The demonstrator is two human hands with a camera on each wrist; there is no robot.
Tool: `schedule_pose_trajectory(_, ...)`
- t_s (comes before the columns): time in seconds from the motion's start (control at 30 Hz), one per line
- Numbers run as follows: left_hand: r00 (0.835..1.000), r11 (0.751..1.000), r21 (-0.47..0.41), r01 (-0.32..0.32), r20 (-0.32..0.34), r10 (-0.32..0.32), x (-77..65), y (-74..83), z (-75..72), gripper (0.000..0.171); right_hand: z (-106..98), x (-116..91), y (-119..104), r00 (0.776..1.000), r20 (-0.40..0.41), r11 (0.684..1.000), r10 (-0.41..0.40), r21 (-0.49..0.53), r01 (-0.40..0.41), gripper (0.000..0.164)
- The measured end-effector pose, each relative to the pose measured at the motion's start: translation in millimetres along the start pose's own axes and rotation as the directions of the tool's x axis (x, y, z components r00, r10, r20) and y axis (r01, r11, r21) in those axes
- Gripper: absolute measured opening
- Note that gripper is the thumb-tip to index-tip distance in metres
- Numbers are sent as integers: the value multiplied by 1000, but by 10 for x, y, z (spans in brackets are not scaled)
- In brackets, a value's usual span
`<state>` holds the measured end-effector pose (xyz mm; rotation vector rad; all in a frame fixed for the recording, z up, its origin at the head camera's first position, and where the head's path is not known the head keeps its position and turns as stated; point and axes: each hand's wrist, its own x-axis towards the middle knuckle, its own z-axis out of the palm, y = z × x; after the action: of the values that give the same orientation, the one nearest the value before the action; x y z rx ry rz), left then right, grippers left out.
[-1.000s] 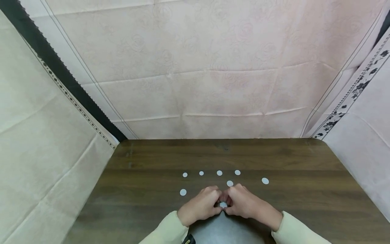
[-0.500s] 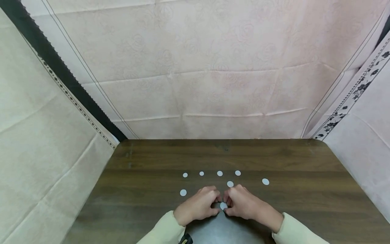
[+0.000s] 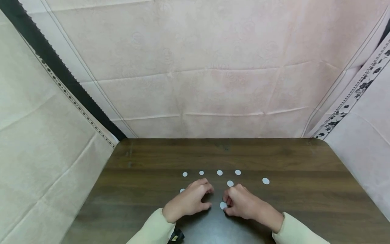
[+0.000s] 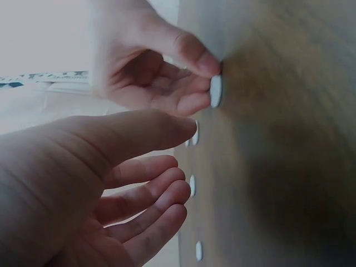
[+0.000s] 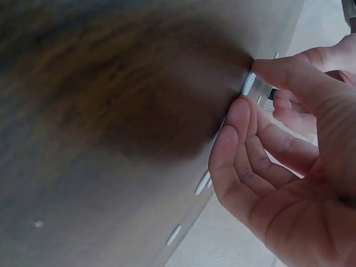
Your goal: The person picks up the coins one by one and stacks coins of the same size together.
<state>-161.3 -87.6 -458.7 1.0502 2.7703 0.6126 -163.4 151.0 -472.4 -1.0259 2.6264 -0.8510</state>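
Observation:
A flat white disc (image 3: 223, 205) lies on the brown wooden table near the person. The right hand (image 3: 243, 203) holds it at the edge between thumb and forefinger, as the right wrist view shows with the disc (image 5: 248, 82) between the two fingertips. To the left, the left hand (image 3: 189, 199) hovers apart from that disc, its thumb and fingers spread and holding nothing. It partly covers another white disc (image 3: 182, 190) in the head view. Just beyond the right hand's knuckles lies one more white disc (image 3: 230, 183).
Across the table (image 3: 146, 189) runs a back row of several white discs, among them a small disc (image 3: 185, 174) and a larger disc (image 3: 238, 172). A separate disc (image 3: 265, 181) sits to the right. Pale cloth (image 3: 213, 84) hangs behind the table and along both sides.
The left hand has drawn away to the left from the near disc, its fingers parting from it. The right hand has stayed in place at that disc.

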Motion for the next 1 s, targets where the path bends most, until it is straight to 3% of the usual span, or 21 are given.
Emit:
schedule_pose_trajectory(0.6, 996, 995, -58, 83, -10, -84, -231, -249, -230, 36, -9, 2, -8, 1000, -2, 1000, 4, -1, -4, 12)
schedule_pose_trajectory(1.0, 994, 995, -25, 97, -42, -98, -368, -388, -225, 35, -3, 2, -8, 1000, 5, 1000, 8, 0, -8, 12)
